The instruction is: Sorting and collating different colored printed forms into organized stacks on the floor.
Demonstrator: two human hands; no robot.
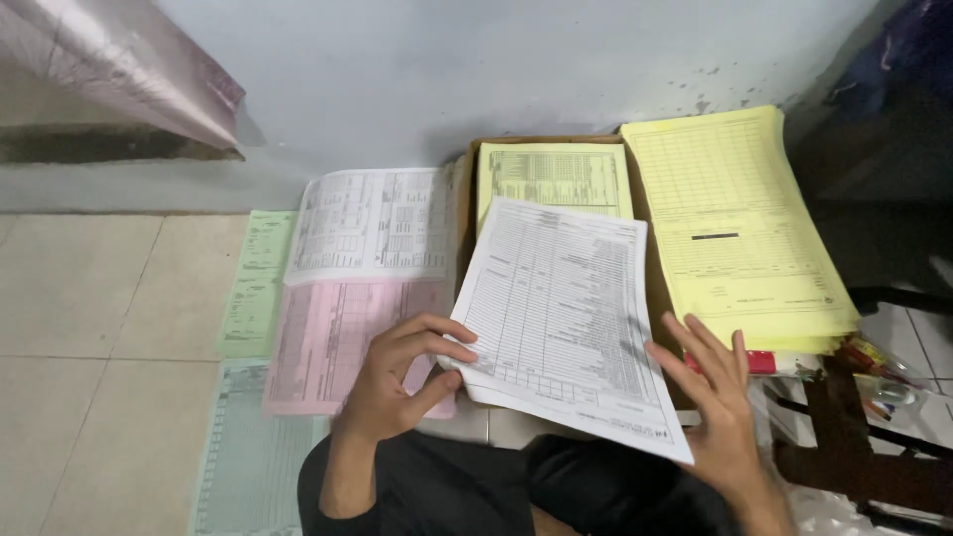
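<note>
Your left hand (397,372) pinches the white printed form (566,323) by its lower left edge, above the cardboard box (467,213). Your right hand (720,397), fingers spread, touches the form's right edge. Pink sheets (333,342) lie left of the box.

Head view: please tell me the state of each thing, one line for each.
white form: lifted, tilted, pinched at its left edge.
left hand: gripping the white form.
right hand: open, fingers spread, at the form's right edge.
cardboard box: open, a yellow-green sheet inside.
yellow stack: piled, leaning on the box.
pink sheet: flat on the floor.
</note>
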